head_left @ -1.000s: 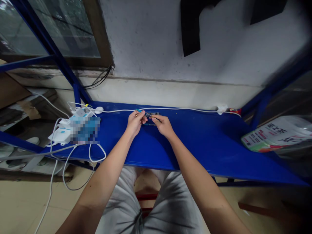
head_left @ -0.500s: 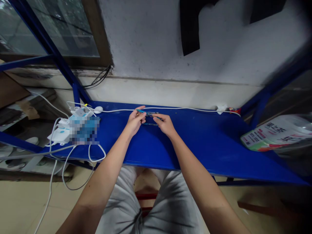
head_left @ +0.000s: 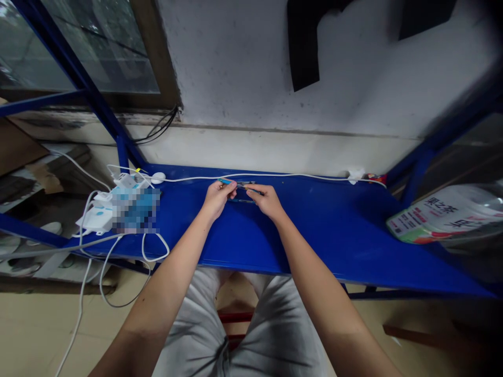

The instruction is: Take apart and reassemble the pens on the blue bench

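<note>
Above the back half of the blue table (head_left: pixel 243 235), my left hand (head_left: pixel 217 200) is closed on a slim blue pen (head_left: pixel 225 181), whose end pokes out past the thumb. My right hand (head_left: pixel 269 200) pinches a thin, dark, stick-like piece (head_left: pixel 250 189) that points toward the left hand; its exact kind is too small to tell. The tips of both hands are close together. Between and just beneath them lies another slim pen-like piece (head_left: pixel 245 201) on the table, partly covered by the fingers.
A white power strip (head_left: pixel 94 215) with plugs and cables sits at the left, beside a blurred-out blue patch. Along the back edge runs a white cable (head_left: pixel 298 175). On the right lies a large labelled plastic bottle (head_left: pixel 444 212). Blue frame posts rise at both sides.
My left index finger, stretched out before, has curled in around the blue pen. The right hand keeps its pinch in nearly the same place.
</note>
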A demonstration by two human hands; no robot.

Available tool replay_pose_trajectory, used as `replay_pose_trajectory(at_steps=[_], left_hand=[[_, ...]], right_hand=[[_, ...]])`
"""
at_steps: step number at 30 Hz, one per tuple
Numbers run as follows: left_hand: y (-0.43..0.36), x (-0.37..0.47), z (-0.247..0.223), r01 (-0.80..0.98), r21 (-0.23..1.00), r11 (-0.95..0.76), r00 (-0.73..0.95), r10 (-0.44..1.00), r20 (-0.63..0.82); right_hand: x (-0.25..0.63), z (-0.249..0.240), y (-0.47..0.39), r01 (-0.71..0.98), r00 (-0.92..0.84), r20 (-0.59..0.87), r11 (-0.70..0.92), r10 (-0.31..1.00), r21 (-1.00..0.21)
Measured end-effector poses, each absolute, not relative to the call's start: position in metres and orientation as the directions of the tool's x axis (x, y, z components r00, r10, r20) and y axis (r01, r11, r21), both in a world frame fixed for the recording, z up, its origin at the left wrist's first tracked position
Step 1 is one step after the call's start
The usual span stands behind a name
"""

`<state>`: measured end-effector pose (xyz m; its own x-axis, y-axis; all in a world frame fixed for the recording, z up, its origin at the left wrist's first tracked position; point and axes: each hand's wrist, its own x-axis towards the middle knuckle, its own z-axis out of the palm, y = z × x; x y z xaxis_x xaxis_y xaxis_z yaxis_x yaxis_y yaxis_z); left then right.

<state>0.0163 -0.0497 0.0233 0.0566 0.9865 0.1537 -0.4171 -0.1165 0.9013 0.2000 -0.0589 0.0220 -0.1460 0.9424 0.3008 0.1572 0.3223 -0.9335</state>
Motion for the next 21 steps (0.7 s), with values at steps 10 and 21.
replay_pose_trajectory(at_steps=[10, 21], left_hand=[[-0.056, 0.023, 0.027, -0.409, 0.91, -0.072, 0.02, 0.996, 0.087], [-0.046, 0.009, 0.027, -0.506, 0.859, -0.079, -0.109, 0.994, 0.027]], right_hand=[[0.199, 0.014, -0.056, 0.221, -0.2, 0.408, 0.446, 0.891, -0.867], [0.212, 0.02, -0.055, 0.32, -0.153, 0.385, 0.414, 0.91, -0.852]])
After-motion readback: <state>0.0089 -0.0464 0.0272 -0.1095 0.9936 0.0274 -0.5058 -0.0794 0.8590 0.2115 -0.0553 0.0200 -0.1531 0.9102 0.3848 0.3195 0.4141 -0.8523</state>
